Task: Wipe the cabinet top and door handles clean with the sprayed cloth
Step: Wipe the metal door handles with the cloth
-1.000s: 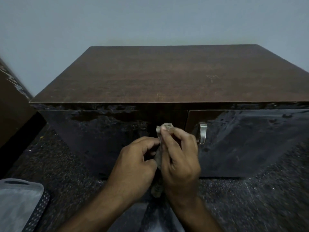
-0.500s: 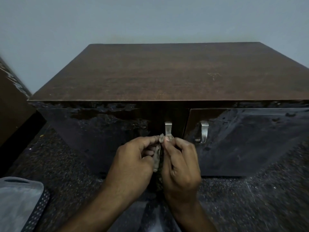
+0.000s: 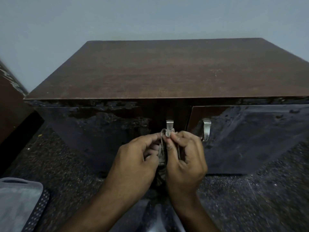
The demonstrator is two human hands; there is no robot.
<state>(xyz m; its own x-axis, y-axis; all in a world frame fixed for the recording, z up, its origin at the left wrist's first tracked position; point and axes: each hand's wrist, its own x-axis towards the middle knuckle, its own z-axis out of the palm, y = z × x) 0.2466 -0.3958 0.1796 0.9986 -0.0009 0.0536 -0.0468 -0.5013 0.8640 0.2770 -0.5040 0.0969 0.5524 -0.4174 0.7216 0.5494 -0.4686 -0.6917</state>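
A dark brown wooden cabinet stands against the wall, its flat top (image 3: 175,69) bare. Two glossy dark doors carry metal handles: the left handle (image 3: 169,124) and the right handle (image 3: 206,129). A grey cloth (image 3: 163,148) is wrapped round the lower part of the left handle. My left hand (image 3: 133,163) and my right hand (image 3: 185,159) both pinch the cloth from either side, fingertips meeting at the handle. The cloth's tail hangs down between my palms, mostly hidden.
A grey basket with a perforated black side (image 3: 20,205) sits on the dark speckled floor (image 3: 250,198) at the lower left. Another brown piece of furniture (image 3: 11,106) stands close at the left. The pale wall (image 3: 150,17) rises behind the cabinet.
The cloth and both hands slid down the left handle, uncovering its top, then rose slightly. The right handle stays untouched.
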